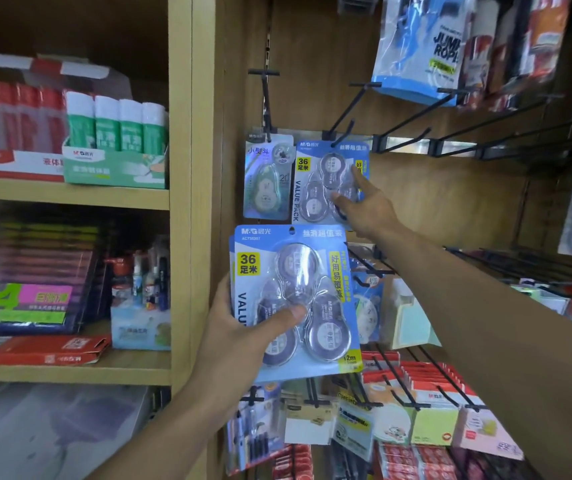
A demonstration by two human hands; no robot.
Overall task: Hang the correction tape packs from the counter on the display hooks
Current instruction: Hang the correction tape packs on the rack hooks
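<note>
Nearest, our left hand [243, 327] pinches spare packs [295, 299] upright; up and right, our right hand [364, 206], fingers spread, touches the hung pack [326, 181] below its hook [341, 133].

The held blue correction tape pack [295, 299] read "M&G", "36" on a yellow patch, "VALU" down its side and "12m" at the bottom corner; the hung pack [329, 181] showed "36" and "VALUE PACK". A bag [419, 46] above read "JUMP ROPE", and a box [18, 299] on the shelf showed "24"
</note>
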